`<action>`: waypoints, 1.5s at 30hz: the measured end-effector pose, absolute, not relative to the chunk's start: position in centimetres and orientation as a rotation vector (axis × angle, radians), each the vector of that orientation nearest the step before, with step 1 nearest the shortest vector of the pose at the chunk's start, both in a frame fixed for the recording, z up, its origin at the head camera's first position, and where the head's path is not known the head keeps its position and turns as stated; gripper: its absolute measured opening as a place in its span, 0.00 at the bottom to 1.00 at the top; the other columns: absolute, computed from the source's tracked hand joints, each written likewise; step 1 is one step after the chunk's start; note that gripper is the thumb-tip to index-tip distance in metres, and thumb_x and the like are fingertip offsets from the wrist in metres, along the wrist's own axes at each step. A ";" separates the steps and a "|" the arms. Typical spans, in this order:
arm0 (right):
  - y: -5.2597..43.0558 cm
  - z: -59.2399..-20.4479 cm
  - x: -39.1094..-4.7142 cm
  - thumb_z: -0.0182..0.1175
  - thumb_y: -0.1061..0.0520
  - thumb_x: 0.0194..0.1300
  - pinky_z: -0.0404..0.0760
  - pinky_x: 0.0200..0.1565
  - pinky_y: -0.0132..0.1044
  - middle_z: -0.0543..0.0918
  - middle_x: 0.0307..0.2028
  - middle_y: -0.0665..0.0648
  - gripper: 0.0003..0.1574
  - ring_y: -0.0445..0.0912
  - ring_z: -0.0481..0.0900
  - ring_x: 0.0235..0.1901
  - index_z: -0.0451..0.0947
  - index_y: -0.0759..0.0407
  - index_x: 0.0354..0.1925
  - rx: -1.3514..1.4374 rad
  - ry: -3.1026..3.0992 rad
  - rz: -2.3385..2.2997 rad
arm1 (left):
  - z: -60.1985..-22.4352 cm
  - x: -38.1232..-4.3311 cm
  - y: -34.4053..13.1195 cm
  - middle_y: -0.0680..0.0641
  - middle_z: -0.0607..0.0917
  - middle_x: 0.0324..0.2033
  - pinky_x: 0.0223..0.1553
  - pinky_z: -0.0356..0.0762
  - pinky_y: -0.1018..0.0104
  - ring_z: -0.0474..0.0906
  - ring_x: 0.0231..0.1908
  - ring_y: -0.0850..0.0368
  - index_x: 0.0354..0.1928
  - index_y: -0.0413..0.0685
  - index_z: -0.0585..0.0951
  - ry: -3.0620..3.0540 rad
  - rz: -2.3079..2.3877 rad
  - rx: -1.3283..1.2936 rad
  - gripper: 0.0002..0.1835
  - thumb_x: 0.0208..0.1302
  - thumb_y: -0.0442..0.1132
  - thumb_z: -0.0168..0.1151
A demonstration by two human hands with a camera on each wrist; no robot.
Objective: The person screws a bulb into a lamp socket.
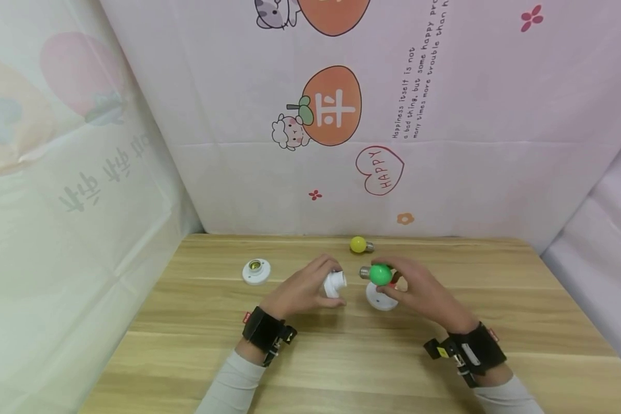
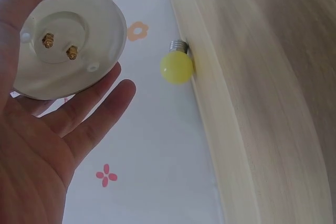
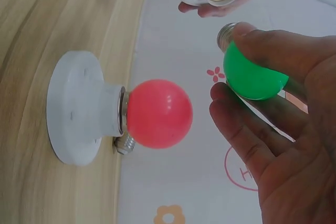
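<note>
My left hand (image 1: 302,288) grips a white round lamp holder (image 1: 334,284) by its rim, raised off the table. Its opening faces right, and two brass screws show on its underside in the left wrist view. My right hand (image 1: 420,290) pinches a green light bulb (image 1: 380,275) between thumb and fingers. The bulb's metal screw base points left at the held lamp holder, with a gap between them. Below the right hand, a red bulb (image 3: 160,114) sits in a second white lamp holder (image 3: 76,108) that stands on the table; the right hand partly hides it in the head view.
A yellow bulb (image 1: 358,245) lies near the table's back edge, its base to the right. Another white lamp holder (image 1: 256,271), with no bulb in it, stands at the left. Printed cloth (image 1: 238,172) hangs behind the wooden table (image 1: 331,368) and along both sides.
</note>
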State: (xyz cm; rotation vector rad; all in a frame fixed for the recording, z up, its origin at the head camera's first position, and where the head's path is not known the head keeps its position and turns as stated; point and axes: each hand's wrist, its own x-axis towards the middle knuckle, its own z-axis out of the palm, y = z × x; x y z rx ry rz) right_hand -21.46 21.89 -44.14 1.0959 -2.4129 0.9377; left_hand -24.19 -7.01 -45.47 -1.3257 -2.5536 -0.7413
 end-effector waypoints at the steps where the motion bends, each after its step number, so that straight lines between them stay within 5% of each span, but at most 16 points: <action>1: 21.8 -44.1 -21.4 0.72 0.60 0.52 0.83 0.34 0.37 0.80 0.51 0.51 0.35 0.41 0.77 0.42 0.73 0.58 0.59 1.097 -2.418 0.934 | -45.5 -24.2 -7.0 0.57 0.70 0.52 0.44 0.75 0.76 0.68 0.46 0.67 0.55 0.52 0.71 -2.547 -0.736 -1.331 0.32 0.54 0.61 0.67; 9: 21.3 -44.0 -20.9 0.73 0.59 0.52 0.83 0.36 0.39 0.79 0.52 0.50 0.36 0.39 0.75 0.41 0.73 0.58 0.59 1.045 -2.477 0.907 | -45.2 -23.9 -6.7 0.57 0.70 0.51 0.44 0.74 0.76 0.68 0.46 0.68 0.55 0.52 0.71 -2.529 -0.731 -1.346 0.32 0.54 0.58 0.69; 18: 20.9 -43.8 -20.5 0.72 0.60 0.52 0.78 0.53 0.42 0.75 0.58 0.50 0.37 0.44 0.73 0.56 0.72 0.53 0.60 1.081 -2.480 0.862 | -44.9 -23.5 -6.4 0.56 0.70 0.52 0.45 0.73 0.78 0.68 0.46 0.67 0.56 0.50 0.70 -2.520 -0.718 -1.372 0.33 0.54 0.60 0.67; 34: 20.4 -43.9 -20.3 0.71 0.58 0.55 0.78 0.52 0.40 0.72 0.59 0.50 0.36 0.43 0.72 0.55 0.71 0.50 0.62 1.133 -2.476 0.866 | -44.8 -23.3 -6.1 0.58 0.70 0.50 0.43 0.73 0.80 0.68 0.44 0.68 0.56 0.53 0.70 -2.509 -0.691 -1.379 0.34 0.57 0.68 0.59; 45: 19.8 -43.8 -20.0 0.73 0.60 0.52 0.81 0.49 0.42 0.76 0.57 0.53 0.39 0.45 0.75 0.53 0.72 0.56 0.62 1.151 -2.402 0.879 | -44.8 -23.1 -5.8 0.57 0.71 0.50 0.46 0.72 0.79 0.67 0.46 0.68 0.55 0.51 0.70 -2.472 -0.690 -1.404 0.33 0.54 0.62 0.67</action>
